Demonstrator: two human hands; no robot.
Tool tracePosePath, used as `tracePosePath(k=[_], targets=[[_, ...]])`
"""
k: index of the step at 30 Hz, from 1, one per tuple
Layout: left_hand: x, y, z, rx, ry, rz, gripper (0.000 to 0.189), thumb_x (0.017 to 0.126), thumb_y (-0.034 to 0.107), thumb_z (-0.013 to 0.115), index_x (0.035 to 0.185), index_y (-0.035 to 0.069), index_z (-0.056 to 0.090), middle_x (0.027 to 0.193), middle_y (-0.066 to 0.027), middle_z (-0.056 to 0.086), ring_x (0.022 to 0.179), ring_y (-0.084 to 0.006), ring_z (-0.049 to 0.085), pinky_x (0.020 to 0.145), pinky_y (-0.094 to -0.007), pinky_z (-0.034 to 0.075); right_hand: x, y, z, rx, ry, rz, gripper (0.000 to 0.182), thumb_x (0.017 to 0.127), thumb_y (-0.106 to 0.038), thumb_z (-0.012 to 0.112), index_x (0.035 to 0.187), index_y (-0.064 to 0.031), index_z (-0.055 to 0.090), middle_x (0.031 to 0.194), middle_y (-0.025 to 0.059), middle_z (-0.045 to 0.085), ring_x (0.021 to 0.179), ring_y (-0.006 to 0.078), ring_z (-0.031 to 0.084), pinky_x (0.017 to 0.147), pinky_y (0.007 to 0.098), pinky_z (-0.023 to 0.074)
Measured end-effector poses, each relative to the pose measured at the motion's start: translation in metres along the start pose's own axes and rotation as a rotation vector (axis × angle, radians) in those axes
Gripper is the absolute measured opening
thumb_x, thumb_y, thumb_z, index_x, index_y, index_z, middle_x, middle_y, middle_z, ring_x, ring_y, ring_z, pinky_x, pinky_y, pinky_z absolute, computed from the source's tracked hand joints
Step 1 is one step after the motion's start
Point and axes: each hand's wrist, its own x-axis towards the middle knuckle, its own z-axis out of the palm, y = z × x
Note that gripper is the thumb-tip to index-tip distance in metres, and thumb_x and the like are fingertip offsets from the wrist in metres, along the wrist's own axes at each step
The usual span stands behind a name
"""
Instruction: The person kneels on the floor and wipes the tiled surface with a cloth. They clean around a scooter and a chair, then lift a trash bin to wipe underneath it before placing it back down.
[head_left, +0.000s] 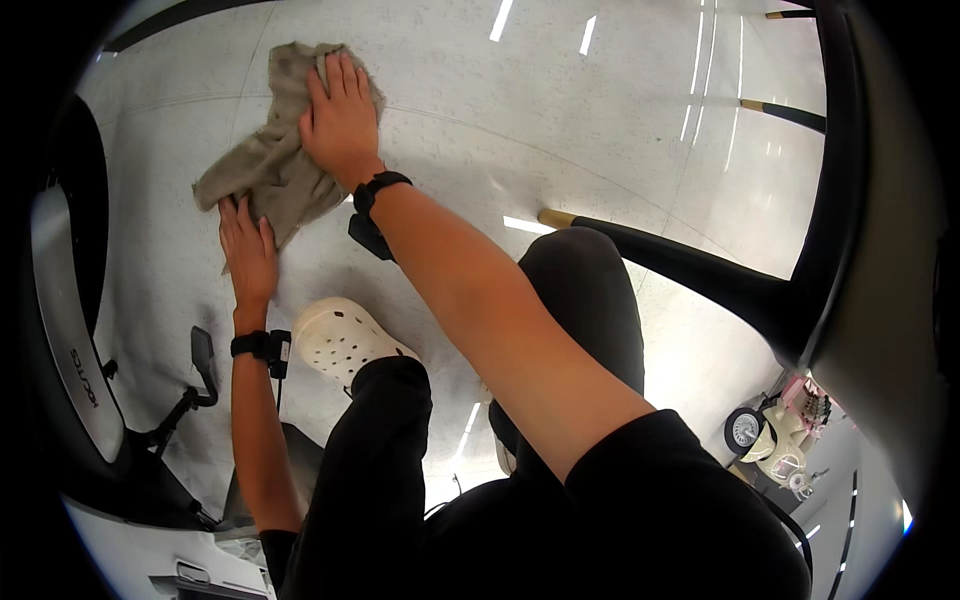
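Observation:
A wrinkled grey-brown cloth (281, 161) lies spread on the pale, glossy floor (465, 97) at the upper left. On the cloth's upper right part rests my right hand (343, 124), palm down, its fingers slightly apart. My left hand (249, 251) is at the cloth's lower edge, with its fingertips at the fabric and the thumb apart. Both wrists wear black straps with small devices. Neither palm shows, so whether the fingers grip the fabric is hidden.
A white clog (345, 337) on my foot stands just right of my left wrist. Dark chair legs with tan tips (637, 240) reach in from the right. Along the left side stands a dark vehicle part with a stand (176, 420). A cream scooter (780, 442) stands at the lower right.

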Motion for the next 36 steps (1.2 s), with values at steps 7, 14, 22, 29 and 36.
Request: tracePosePath(k=[7,14,22,29,36], targets=[[0.005,-0.003,0.006,-0.061,0.092,0.027,0.043,0.096,0.016,0.046,0.133,-0.003,0.041,0.146,-0.0277,0.031,0.134,-0.0433,0.031,0.111,-0.0499,0.025,0.004,-0.008,-0.016,0.01,-0.005,0.052,0.049,0.082,-0.019,0.055,0.127,0.0008,0.053,0.141,0.0223,0.041,0.136,0.0382,0.031,0.114,0.0497,0.0224],[0.005,-0.004,0.004,-0.096,0.082,0.036,0.044,0.097,0.023,0.046,0.133,-0.003,0.044,0.146,-0.0267,0.032,0.134,-0.043,0.031,0.111,-0.0495,0.025,0.009,-0.004,-0.021,-0.057,-0.07,0.08,0.055,0.083,-0.026,0.056,0.132,-0.0011,0.05,0.147,0.0191,0.035,0.141,0.0347,0.024,0.117,0.0491,0.0169],[0.005,-0.014,0.005,-0.007,0.055,0.141,0.045,0.097,0.024,0.046,0.131,-0.005,0.043,0.139,-0.0305,0.033,0.13,-0.0472,0.031,0.107,-0.056,0.023,0.019,-0.012,-0.029,0.061,-0.044,0.155,0.048,0.08,-0.02,0.056,0.126,-0.0058,0.056,0.144,0.0146,0.041,0.138,0.0303,0.032,0.115,0.047,0.024],[-0.002,-0.024,0.037,-0.079,0.204,0.194,0.048,0.094,0.037,0.051,0.126,0.001,0.047,0.135,-0.0271,0.039,0.125,-0.0473,0.037,0.103,-0.0594,0.029,0.013,-0.007,-0.04,-0.027,-0.098,0.189,0.049,0.081,-0.02,0.056,0.128,-0.0063,0.054,0.144,0.0145,0.041,0.138,0.0294,0.033,0.114,0.0455,0.0251],[-0.004,-0.036,0.022,-0.111,0.187,0.235,0.049,0.093,0.037,0.053,0.125,0.001,0.047,0.135,-0.0269,0.039,0.125,-0.0474,0.037,0.103,-0.0594,0.03,0.018,-0.015,-0.042,-0.065,-0.132,0.182,0.05,0.083,-0.02,0.054,0.131,-0.0084,0.052,0.147,0.0115,0.04,0.141,0.0252,0.03,0.116,0.0427,0.0231]])
